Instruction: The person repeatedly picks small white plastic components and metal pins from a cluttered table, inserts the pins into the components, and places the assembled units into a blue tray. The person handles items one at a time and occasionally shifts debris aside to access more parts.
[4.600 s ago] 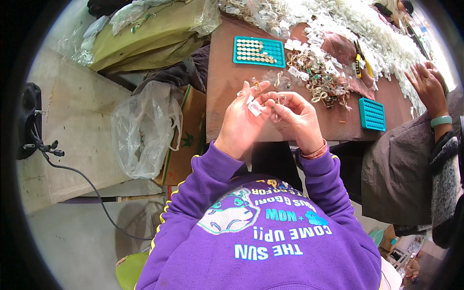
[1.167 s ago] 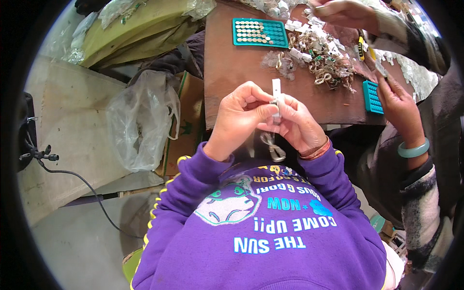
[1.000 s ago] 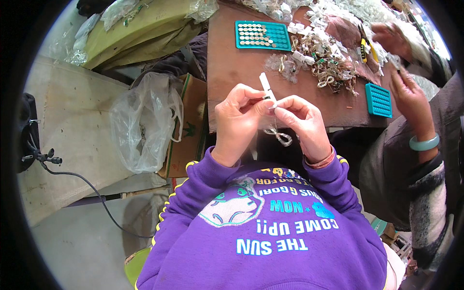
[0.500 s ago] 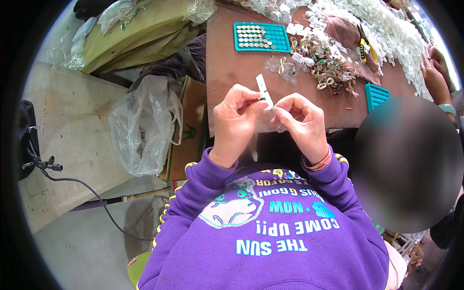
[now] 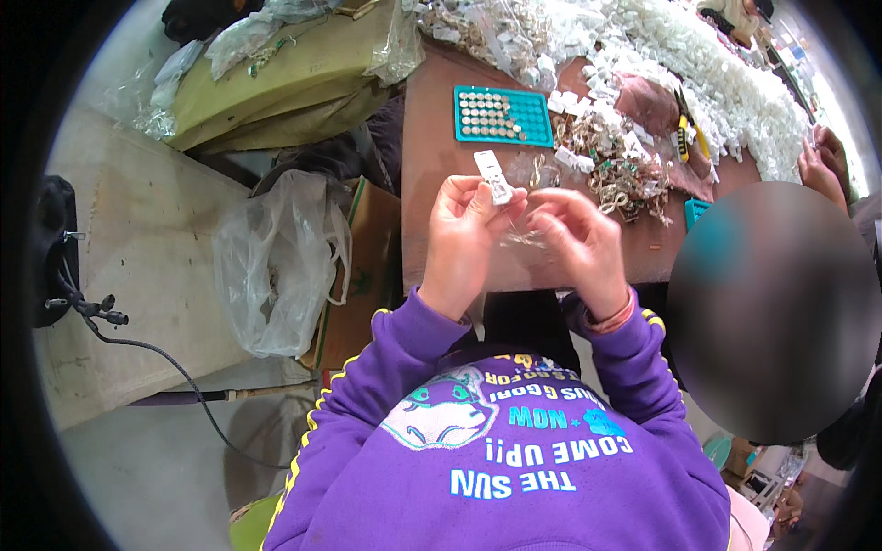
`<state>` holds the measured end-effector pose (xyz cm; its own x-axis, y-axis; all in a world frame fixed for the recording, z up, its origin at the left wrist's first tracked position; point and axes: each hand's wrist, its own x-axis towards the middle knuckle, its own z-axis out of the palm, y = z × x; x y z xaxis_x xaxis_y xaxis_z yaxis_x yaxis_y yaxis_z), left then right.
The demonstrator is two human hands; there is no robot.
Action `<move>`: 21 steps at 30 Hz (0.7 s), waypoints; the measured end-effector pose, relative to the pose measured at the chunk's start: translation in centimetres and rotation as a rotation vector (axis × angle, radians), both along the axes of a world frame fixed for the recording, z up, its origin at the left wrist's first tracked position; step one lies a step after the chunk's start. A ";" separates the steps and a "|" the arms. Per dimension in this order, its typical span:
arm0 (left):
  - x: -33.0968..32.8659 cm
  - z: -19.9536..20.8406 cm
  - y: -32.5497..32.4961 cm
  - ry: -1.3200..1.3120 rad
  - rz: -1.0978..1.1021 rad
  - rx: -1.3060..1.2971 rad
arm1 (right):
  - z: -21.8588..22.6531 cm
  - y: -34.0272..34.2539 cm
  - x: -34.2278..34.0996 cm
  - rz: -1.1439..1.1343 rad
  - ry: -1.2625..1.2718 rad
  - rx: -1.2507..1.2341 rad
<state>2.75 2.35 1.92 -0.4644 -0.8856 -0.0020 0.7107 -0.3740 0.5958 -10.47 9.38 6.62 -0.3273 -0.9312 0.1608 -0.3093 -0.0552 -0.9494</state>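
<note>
My left hand (image 5: 462, 241) pinches a small white plastic battery case (image 5: 493, 176) between thumb and fingers, tilted upright above the table's near edge. Close beside it, my right hand (image 5: 588, 250) has its fingers curled together, somewhat blurred. Thin pale wire (image 5: 524, 239) hangs between the two hands; whether the right fingers grip it is hard to make out. Beyond them lies a teal tray (image 5: 533, 108) partly filled with rows of silver button cells. To its right is a heap of wire bundles (image 5: 629, 188) with small white cases.
White plastic pieces (image 5: 735, 110) pile up at the far right, near yellow-and-black cutters (image 5: 683, 138) on a brown cloth (image 5: 648, 101). Another teal tray (image 5: 696, 213) lies partly hidden. A clear plastic bag (image 5: 276, 266) is at left. Another person's hands (image 5: 824, 170) work at right.
The white case has turned in my left hand and shows its broader face. My right hand has shifted slightly, and pale wire now shows between the hands. The view has tilted a little.
</note>
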 end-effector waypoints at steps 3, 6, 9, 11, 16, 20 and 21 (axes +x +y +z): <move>-1.2 -0.9 -2.0 0.049 0.023 0.057 | 0.3 -3.6 -3.5 -0.096 0.502 -0.160; -1.7 -1.6 -3.3 -0.007 0.053 0.137 | -0.9 -7.7 -5.8 -0.104 0.772 -0.177; -1.2 -1.8 -3.4 0.029 0.002 0.127 | -2.6 -10.8 -6.6 -0.083 0.923 -0.163; -1.2 -1.6 -3.4 -0.013 0.005 0.139 | -3.6 -11.5 -6.5 -0.063 0.973 -0.092; -1.2 -1.0 -3.4 -0.016 -0.010 0.180 | -4.6 -11.9 -6.0 -0.057 0.944 -0.078; -1.7 -1.3 -3.5 -0.010 0.036 0.205 | -4.2 -12.5 -6.5 -0.096 0.795 -0.042; -1.7 -1.4 -3.6 0.014 0.036 0.207 | -4.1 -12.7 -6.7 -0.097 0.722 -0.056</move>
<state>1.01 -1.22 0.49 -0.4336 -0.8831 -0.1793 0.7335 -0.4614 0.4991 -17.21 -3.35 2.50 -0.2020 -0.8875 0.4141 -0.8632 -0.0384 -0.5034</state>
